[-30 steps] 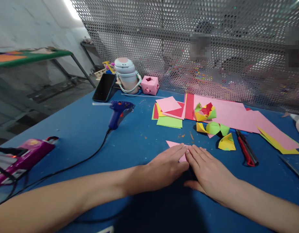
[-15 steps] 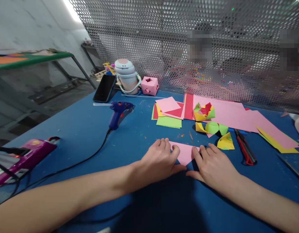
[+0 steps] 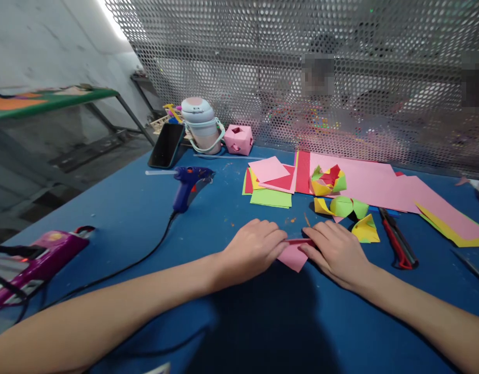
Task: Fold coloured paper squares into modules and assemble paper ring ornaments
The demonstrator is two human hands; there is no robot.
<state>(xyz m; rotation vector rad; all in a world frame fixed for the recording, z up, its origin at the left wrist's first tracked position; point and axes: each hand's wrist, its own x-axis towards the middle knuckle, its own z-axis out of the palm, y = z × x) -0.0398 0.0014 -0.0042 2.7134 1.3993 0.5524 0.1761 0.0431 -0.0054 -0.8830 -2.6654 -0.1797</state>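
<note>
A folded piece of pink paper (image 3: 293, 256) lies low over the blue table, its pointed end toward me and its far edge turned up. My left hand (image 3: 258, 246) is closed on the left end of that edge, fingers curled over it. At the right end my right hand (image 3: 332, 249) grips the same edge between thumb and fingers. Part of the paper is hidden beneath both hands. Just beyond lie folded green and yellow paper pieces (image 3: 343, 206) and a red, yellow and green paper model (image 3: 328, 181).
A blue glue gun (image 3: 187, 187) lies to the left, its cord running to a purple power strip (image 3: 40, 265). Cut paper squares (image 3: 270, 196), a pink folded cube (image 3: 238, 139), a lidded flask (image 3: 202, 127) and a phone (image 3: 167, 145) are farther back. Red-handled scissors (image 3: 397, 241) lie right.
The paper's far edge has been turned up, showing a narrow raised strip. Both hands have shifted their grip, with the left fingers now curled over the edge.
</note>
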